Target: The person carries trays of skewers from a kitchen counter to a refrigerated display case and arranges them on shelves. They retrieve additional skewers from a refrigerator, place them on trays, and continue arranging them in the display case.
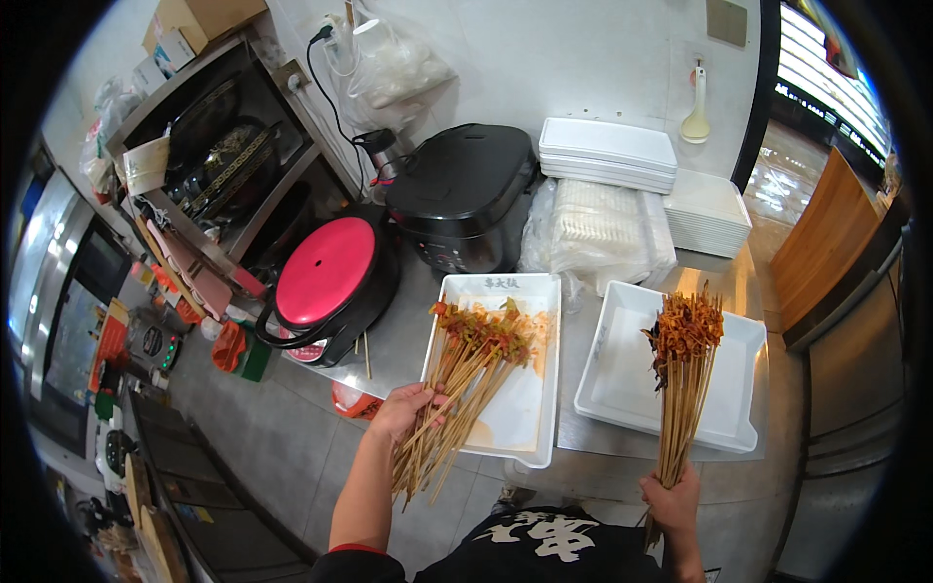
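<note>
My left hand [410, 412] grips the lower sticks of a loose bundle of bamboo skewers [466, 379] with greenish-red food on their tips. Those tips lie over a white plastic tray [503, 430] stained with orange sauce. In my right hand [672, 497] is a tighter bundle of skewers [685, 386], held by the stick ends. Its reddish-brown food pieces [685, 328] point away from me, above a second white tray [612, 379]. The view does not settle whether this bundle touches the second tray.
Behind the trays stand a black rice cooker [463, 189], a black pot with a pink lid [328, 270] and stacked white trays [609, 154]. Bagged white containers [605, 226] sit below that stack. A wooden panel [827, 240] rises at right. A ladle [697, 109] hangs on the wall.
</note>
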### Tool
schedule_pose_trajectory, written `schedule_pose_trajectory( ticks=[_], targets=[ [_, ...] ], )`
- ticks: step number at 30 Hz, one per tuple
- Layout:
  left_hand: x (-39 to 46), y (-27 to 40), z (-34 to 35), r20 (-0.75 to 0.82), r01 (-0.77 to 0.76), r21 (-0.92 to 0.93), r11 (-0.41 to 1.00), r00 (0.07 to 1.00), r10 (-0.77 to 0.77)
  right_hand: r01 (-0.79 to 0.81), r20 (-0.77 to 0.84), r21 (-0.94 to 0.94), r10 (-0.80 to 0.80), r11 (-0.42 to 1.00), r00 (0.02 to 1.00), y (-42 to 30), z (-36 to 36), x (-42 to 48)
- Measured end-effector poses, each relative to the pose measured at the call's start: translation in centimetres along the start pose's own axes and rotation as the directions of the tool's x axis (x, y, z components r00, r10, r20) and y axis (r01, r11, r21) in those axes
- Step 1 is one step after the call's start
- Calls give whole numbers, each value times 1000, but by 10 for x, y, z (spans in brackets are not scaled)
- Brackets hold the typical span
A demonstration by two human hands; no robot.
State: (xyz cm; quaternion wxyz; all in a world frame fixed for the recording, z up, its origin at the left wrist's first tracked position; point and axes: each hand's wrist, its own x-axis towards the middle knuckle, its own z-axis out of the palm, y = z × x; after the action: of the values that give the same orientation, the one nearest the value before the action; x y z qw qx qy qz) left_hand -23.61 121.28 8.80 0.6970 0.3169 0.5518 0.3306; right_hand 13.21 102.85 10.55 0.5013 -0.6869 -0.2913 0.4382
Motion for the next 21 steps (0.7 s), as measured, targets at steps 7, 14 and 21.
schedule_pose_trajectory(
  ticks=[7, 14, 21],
  targets=[
    [-2, 1, 0, 1, -4, 51, 999, 1000, 4, 20, 12, -28, -19, 999, 1000, 6, -1, 4],
    [-2, 0, 7, -2, -39, 119, 992, 999, 39, 22, 23, -19, -21, 1000, 1000, 2, 1, 5],
    [-1, -6, 9, 12, -175, 91, 980, 984, 175, 8, 36, 11, -8, 1000, 999, 0, 3, 6]
  ],
)
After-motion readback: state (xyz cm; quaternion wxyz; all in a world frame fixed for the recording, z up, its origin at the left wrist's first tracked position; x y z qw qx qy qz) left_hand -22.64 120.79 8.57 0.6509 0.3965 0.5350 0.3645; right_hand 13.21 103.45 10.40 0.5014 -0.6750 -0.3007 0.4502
